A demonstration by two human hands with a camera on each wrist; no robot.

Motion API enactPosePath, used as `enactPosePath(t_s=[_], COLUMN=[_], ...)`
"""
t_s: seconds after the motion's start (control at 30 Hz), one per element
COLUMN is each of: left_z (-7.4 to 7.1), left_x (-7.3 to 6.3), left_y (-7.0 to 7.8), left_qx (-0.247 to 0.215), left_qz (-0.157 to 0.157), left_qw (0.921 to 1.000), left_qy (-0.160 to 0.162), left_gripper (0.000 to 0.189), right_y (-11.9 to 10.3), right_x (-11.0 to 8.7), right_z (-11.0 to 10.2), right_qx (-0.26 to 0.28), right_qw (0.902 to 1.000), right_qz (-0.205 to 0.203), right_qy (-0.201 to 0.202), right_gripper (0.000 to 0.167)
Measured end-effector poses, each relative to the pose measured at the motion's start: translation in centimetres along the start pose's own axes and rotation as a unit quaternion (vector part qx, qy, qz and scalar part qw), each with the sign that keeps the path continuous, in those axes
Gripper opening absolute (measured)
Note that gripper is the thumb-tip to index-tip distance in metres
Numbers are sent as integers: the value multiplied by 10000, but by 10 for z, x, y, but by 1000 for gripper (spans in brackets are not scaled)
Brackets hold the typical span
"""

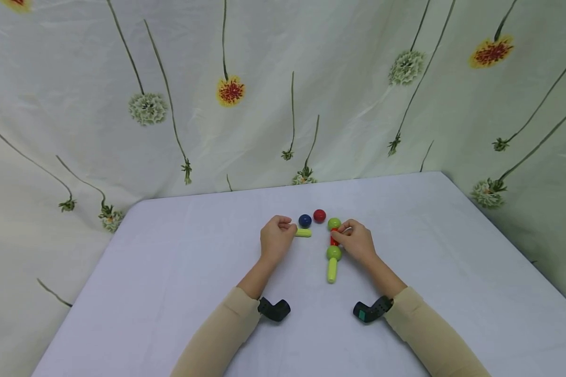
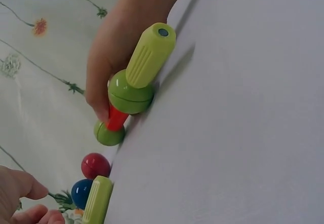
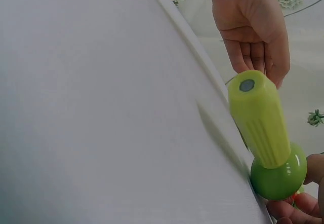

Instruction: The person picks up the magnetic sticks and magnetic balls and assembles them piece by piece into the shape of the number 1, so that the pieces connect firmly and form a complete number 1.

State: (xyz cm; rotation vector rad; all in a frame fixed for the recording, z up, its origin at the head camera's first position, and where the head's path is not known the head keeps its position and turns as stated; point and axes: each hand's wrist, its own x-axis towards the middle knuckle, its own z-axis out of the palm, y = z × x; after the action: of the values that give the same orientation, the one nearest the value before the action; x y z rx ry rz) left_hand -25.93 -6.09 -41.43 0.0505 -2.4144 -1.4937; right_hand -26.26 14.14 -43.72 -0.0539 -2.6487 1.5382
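Observation:
My right hand (image 1: 357,242) pinches a red rod (image 2: 116,118) that sits between two green balls in a row. The nearer green ball (image 1: 333,253) has a yellow-green rod (image 1: 332,270) joined to it, a grey disc showing on the rod's end in both wrist views. The farther green ball (image 1: 334,224) lies just beyond my fingers. My left hand (image 1: 275,238) hovers with loosely bent fingers beside a second yellow-green rod (image 1: 304,233); the left wrist view shows a gap between them. Close behind that rod are a blue ball (image 1: 304,221) and a red ball (image 1: 319,215).
A white cloth covers the table (image 1: 193,272), whose far edge meets a flower-printed curtain (image 1: 264,120). Black devices are strapped on the left wrist (image 1: 274,310) and the right wrist (image 1: 372,309).

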Motion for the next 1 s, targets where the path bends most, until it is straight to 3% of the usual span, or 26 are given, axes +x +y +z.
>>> enactPosePath(t_s=[0.2, 0.4, 0.57, 1.0], left_z=[4, 8, 11, 18], left_x=[8, 12, 17, 24], left_y=[0, -1, -3, -1], left_qx=[-47, 33, 225, 834], left_qz=[-2, -78, 17, 109], left_qw=[9996, 9993, 9989, 9925], left_qy=[-288, -374, -421, -891], left_gripper=[23, 25, 25, 30], right_y=[0, 1, 4, 4], right_x=[0, 0, 0, -2], right_z=[1, 2, 3, 2], right_qx=[-101, -133, -160, -101], right_qw=[9999, 9997, 9996, 9995], right_qz=[-50, -118, -170, -220], right_qy=[59, 136, 186, 227], right_gripper=[21, 22, 22, 22])
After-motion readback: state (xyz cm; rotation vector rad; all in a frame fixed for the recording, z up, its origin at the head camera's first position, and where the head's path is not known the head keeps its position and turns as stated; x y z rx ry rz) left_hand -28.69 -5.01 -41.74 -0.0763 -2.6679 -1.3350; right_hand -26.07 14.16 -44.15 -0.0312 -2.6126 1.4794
